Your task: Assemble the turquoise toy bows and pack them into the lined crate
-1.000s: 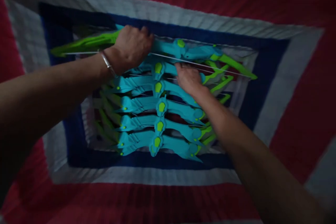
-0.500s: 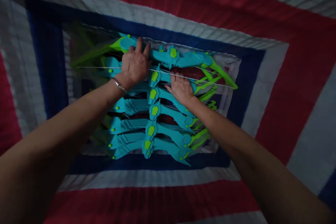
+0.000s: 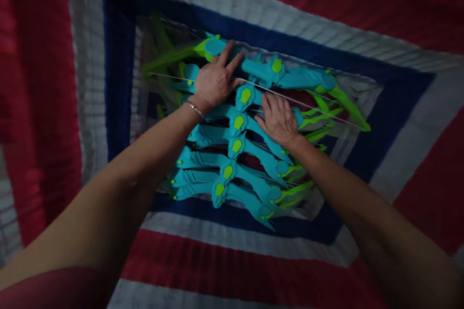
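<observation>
Several turquoise toy bows with lime-green tips lie side by side in a row (image 3: 232, 154) on a striped blanket. My left hand (image 3: 213, 79), a metal bangle at its wrist, lies flat with fingers stretched out on the left limb of the farthest bow (image 3: 279, 75). My right hand (image 3: 277, 118) rests palm down, fingers out, on the bows just right of their green centre grips. A thin white string (image 3: 311, 106) runs across under both hands. Neither hand is wrapped round anything.
The blanket (image 3: 398, 48) has nested red, white and dark blue bands around the bows. A clear plastic sheet (image 3: 348, 140) shows under the bows' right ends. The scene is dim.
My left hand has let go of the far bow's limb and flattened with fingers spread. My right hand stays pressed flat on the bows. The camera has shifted, so the bows appear further right.
</observation>
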`<action>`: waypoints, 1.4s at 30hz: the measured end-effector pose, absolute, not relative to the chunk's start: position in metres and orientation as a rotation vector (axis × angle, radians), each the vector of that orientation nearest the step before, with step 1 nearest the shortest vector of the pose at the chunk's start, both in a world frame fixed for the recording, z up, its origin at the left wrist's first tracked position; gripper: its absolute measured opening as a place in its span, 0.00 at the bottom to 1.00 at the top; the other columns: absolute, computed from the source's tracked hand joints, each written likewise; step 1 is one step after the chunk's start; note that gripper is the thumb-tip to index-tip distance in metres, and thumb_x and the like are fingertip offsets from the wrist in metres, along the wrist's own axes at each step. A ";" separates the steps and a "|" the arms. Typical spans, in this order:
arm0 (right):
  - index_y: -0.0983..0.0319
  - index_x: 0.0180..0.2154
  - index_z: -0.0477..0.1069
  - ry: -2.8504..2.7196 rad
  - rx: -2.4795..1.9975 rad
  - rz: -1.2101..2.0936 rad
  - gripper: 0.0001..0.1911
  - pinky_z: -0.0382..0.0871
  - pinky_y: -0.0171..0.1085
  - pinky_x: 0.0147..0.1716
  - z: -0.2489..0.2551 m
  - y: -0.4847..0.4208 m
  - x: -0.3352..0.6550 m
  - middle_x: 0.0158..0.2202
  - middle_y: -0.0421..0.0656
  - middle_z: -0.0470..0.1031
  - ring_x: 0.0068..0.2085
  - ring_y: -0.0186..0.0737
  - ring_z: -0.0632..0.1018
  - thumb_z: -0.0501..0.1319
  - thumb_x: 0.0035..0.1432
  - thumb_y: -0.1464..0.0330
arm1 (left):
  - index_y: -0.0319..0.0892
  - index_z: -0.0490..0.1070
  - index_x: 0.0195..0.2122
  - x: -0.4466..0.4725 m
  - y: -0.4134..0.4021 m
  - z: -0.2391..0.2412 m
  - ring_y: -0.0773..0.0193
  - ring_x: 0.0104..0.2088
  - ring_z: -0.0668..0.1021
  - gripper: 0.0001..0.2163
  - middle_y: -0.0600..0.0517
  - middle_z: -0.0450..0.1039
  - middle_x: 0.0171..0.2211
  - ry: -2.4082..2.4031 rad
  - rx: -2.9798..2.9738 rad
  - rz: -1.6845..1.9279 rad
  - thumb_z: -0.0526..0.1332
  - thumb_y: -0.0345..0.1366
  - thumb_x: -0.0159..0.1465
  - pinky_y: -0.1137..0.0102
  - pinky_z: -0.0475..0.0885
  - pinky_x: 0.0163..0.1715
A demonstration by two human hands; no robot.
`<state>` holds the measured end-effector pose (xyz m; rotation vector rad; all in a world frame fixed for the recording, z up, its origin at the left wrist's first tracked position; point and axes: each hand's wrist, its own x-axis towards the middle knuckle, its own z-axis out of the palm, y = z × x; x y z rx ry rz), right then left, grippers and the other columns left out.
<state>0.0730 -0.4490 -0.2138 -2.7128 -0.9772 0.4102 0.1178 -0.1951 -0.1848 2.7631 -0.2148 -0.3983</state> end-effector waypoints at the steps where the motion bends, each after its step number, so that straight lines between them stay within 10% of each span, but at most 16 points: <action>1: 0.71 0.72 0.51 -1.035 -2.670 0.407 0.35 0.55 0.67 0.67 -0.212 -0.451 0.073 0.71 0.64 0.57 0.71 0.65 0.58 0.47 0.74 0.57 | 0.50 0.52 0.74 0.117 -0.197 -0.186 0.48 0.65 0.65 0.32 0.54 0.40 0.78 -0.193 2.770 -0.397 0.46 0.58 0.73 0.52 0.67 0.58; 16: 0.66 0.61 0.70 -1.176 -2.637 0.110 0.22 0.63 0.57 0.62 -0.200 -0.452 0.067 0.63 0.60 0.70 0.64 0.59 0.69 0.52 0.72 0.65 | 0.38 0.49 0.76 0.104 -0.222 -0.209 0.41 0.57 0.73 0.31 0.36 0.41 0.77 -0.276 2.956 -0.282 0.49 0.45 0.75 0.53 0.73 0.49; 32: 0.68 0.65 0.64 -0.724 -2.892 0.041 0.25 0.53 0.64 0.64 -0.226 -0.398 0.140 0.59 0.60 0.73 0.66 0.61 0.65 0.51 0.72 0.63 | 0.37 0.71 0.63 0.024 -0.199 -0.200 0.45 0.63 0.70 0.21 0.37 0.68 0.65 -0.515 2.889 -0.073 0.50 0.39 0.75 0.44 0.56 0.68; 42: 0.72 0.67 0.59 -0.817 -2.953 0.281 0.26 0.49 0.64 0.64 -0.212 -0.396 0.148 0.62 0.62 0.68 0.67 0.59 0.62 0.45 0.77 0.64 | 0.35 0.62 0.70 0.000 -0.219 -0.198 0.41 0.58 0.71 0.28 0.34 0.71 0.57 -0.232 2.866 -0.388 0.44 0.46 0.76 0.41 0.58 0.64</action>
